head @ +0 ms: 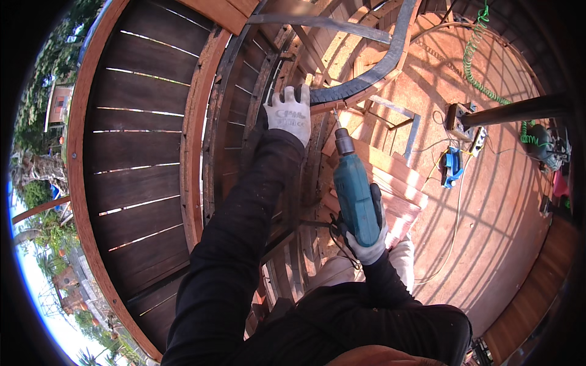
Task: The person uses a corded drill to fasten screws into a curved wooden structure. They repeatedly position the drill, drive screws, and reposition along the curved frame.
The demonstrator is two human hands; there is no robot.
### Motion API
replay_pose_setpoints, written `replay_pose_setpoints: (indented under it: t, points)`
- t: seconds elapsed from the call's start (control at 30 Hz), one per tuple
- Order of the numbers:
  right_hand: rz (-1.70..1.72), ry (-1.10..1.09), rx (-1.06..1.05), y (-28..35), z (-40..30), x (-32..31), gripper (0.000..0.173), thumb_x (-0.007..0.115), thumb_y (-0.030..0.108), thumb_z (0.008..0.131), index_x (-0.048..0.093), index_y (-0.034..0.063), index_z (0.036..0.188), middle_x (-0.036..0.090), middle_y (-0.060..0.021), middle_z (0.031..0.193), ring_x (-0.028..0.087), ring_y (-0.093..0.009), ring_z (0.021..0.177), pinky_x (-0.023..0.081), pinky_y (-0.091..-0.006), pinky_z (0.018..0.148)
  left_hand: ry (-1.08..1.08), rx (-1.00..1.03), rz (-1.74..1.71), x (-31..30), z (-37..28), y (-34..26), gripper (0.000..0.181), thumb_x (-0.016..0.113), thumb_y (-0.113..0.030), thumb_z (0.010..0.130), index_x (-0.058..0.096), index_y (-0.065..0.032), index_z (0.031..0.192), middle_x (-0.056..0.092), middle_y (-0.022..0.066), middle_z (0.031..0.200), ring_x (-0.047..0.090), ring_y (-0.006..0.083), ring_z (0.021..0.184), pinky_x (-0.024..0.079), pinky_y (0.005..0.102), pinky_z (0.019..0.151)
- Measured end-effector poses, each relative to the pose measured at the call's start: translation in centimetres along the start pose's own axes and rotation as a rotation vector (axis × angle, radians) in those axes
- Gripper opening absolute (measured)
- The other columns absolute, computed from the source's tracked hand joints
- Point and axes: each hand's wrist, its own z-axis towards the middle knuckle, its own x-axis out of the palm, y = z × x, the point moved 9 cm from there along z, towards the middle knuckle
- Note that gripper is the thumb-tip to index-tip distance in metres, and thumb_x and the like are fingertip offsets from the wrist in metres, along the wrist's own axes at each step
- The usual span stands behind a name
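Note:
My right hand [368,238], in a white glove with dark fingers, grips a teal power drill [356,196] by its rear body. The drill points away from me, and the bit in its chuck [344,142] reaches the reddish wooden edge strip [350,99] under a curved dark frame piece [366,82]. Whether the bit has entered the wood cannot be told. My left hand [289,114], gloved in white, rests palm down with bent fingers at the left end of that curved piece. Its fingertips are partly hidden, so its hold is unclear.
Dark slatted boards [142,146] with reddish wooden rails stand at the left. Below the drill lie stacked wooden boards [398,178]. A blue power tool [452,167], a power strip [479,142] and cords lie on the sunlit floor. A green coiled hose [468,64] hangs at the upper right.

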Motion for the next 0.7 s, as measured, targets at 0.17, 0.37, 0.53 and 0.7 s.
replay_pose_setpoints:
  t: [0.17,0.37,0.53,0.7]
  points:
    - [-0.088,0.014,-0.041,-0.6,0.0,-0.8,0.100,0.078,0.016,0.068,0.023,-0.0042,0.149,0.046,-0.0249,0.141,0.056,-0.034,0.123,0.045,-0.0398,0.102,0.000,-0.004,0.000,0.0,0.2,0.2,0.063,0.063,-0.020,0.082,0.042,-0.0150,0.141,0.049,0.0146,0.131,0.054,0.0348,0.115,0.046,0.0542,0.091]
    - [-0.061,0.005,-0.047,-0.2,0.4,-1.0,0.100,0.079,0.015,0.066,0.025,-0.0042,0.148,0.046,-0.0256,0.141,0.052,-0.034,0.127,0.042,-0.0403,0.105,-0.010,-0.006,-0.006,-0.1,0.1,0.0,0.054,0.059,-0.021,0.086,0.045,-0.0165,0.138,0.050,0.0110,0.126,0.051,0.0325,0.115,0.043,0.0545,0.089]
    - [-0.104,0.025,-0.025,0.0,0.6,-1.2,0.101,0.080,0.018,0.065,0.025,-0.0029,0.148,0.043,-0.0264,0.143,0.050,-0.036,0.129,0.041,-0.0413,0.106,-0.004,-0.003,-0.002,-0.1,0.2,0.1,0.060,0.061,-0.020,0.083,0.043,-0.0155,0.140,0.050,0.0138,0.130,0.053,0.0342,0.115,0.046,0.0536,0.090]
    - [-0.241,0.018,-0.101,-0.5,0.1,-1.8,0.100,0.082,0.020,0.065,0.027,0.0008,0.147,0.041,-0.0270,0.144,0.045,-0.039,0.132,0.037,-0.0448,0.109,0.017,-0.010,-0.003,-0.2,0.2,0.0,0.055,0.059,-0.021,0.086,0.044,-0.0166,0.139,0.050,0.0116,0.128,0.051,0.0335,0.117,0.044,0.0542,0.088]
